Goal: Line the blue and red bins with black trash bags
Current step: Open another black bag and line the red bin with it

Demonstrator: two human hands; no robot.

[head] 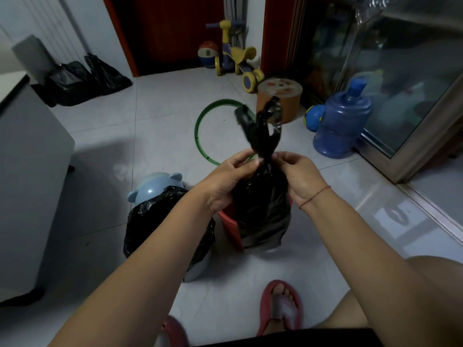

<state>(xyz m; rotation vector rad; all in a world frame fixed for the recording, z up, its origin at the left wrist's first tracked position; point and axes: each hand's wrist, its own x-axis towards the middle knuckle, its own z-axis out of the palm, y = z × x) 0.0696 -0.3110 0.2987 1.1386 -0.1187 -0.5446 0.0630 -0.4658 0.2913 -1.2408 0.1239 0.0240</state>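
A black trash bag [263, 211] stands gathered into a neck above the red bin [229, 227], whose rim shows only at its left side. My left hand [231, 176] and my right hand [298, 175] both pinch the bag's neck, and its two handle ends [260, 121] stick upward. To the left stands the blue bin [152, 187] with bear ears, a black bag [150, 221] draped over its rim; my left forearm hides part of it.
A green hoop [200, 121], an orange stool [279, 101], a blue water jug [340, 121] and a small ball [313, 117] lie beyond the bins. A grey cabinet [27, 171] stands at left, filled black bags [82, 80] behind it. A toy scooter [236, 56] is by the door. My sandalled foot [280, 306] is near.
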